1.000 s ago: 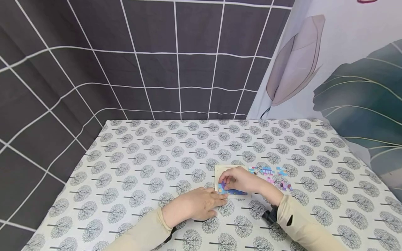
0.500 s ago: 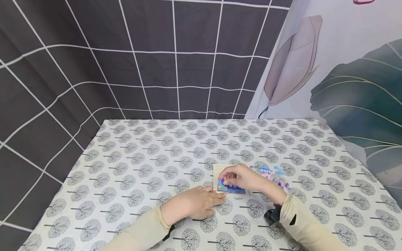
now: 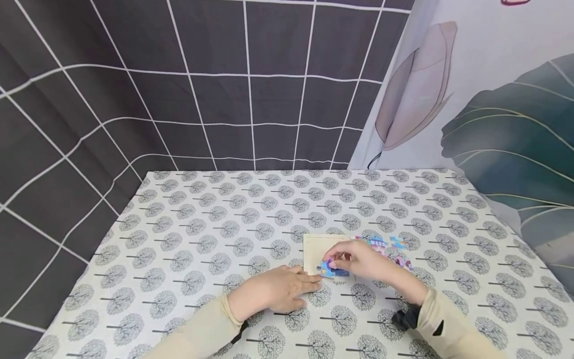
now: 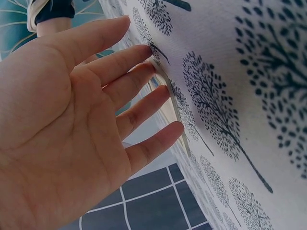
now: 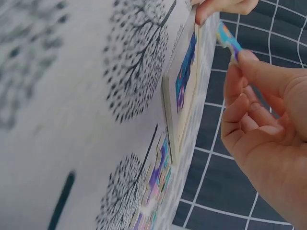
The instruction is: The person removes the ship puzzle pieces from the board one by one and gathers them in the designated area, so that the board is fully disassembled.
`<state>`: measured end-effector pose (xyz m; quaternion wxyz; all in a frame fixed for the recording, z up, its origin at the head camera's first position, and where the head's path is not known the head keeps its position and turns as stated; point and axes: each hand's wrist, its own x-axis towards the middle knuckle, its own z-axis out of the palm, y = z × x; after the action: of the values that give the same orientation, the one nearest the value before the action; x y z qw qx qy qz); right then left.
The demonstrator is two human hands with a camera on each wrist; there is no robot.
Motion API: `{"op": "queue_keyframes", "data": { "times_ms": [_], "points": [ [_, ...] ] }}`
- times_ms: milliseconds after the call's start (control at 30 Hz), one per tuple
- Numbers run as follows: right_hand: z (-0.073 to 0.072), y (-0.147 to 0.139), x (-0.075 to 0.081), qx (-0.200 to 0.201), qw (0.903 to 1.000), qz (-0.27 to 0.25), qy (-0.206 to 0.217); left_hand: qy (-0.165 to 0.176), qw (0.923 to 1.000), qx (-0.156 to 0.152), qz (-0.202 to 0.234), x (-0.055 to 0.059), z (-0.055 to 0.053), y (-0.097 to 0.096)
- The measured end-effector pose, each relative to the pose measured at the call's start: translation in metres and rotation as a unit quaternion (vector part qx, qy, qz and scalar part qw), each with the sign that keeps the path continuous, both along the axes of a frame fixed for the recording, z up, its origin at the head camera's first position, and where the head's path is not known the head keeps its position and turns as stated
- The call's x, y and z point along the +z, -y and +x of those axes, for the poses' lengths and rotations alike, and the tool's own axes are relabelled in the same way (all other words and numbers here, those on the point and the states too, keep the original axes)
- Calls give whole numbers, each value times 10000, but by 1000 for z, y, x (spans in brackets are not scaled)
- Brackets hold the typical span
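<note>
My right hand (image 3: pixel 356 258) pinches a blue and purple jigsaw piece (image 5: pixel 227 38) between thumb and fingers. In the right wrist view that piece is raised clear of the puzzle tray. The pale wooden tray (image 3: pixel 309 245) lies flat on the cloth, with a dark blue joined section (image 5: pixel 186 67) along its near side and bare wood at the far left. My left hand (image 3: pixel 279 289) lies palm down beside the tray, its fairly straight fingertips at the near left edge. The left wrist view shows those spread fingers (image 4: pixel 148 146) against the tray's side. My right hand hides part of the tray.
Several loose pink, blue and purple pieces (image 3: pixel 397 243) lie to the right of the tray, partly behind my right forearm. A white tree-print cloth (image 3: pixel 202 259) covers the table. A dark checked curtain (image 3: pixel 215 99) hangs behind it, and a leaf-print curtain (image 3: pixel 515 134) at the right.
My right hand has lifted the blue and purple piece from the tray's near left corner and shifted it slightly right, now tilted. My left hand has stayed at the tray's edge.
</note>
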<state>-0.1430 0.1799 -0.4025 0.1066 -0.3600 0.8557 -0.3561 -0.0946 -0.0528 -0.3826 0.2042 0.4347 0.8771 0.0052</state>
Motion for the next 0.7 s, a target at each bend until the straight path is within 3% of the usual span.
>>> {"op": "queue_keyframes", "data": {
  "times_ms": [167, 700],
  "points": [
    [2, -11, 1, 103, 9997, -120, -207, -34, 10000, -29, 14, -1, -1, 1],
    [9, -41, 13, 144, 9996, -21, -252, 153, 9998, 125, -13, 2, -1, 1]
  ]
}}
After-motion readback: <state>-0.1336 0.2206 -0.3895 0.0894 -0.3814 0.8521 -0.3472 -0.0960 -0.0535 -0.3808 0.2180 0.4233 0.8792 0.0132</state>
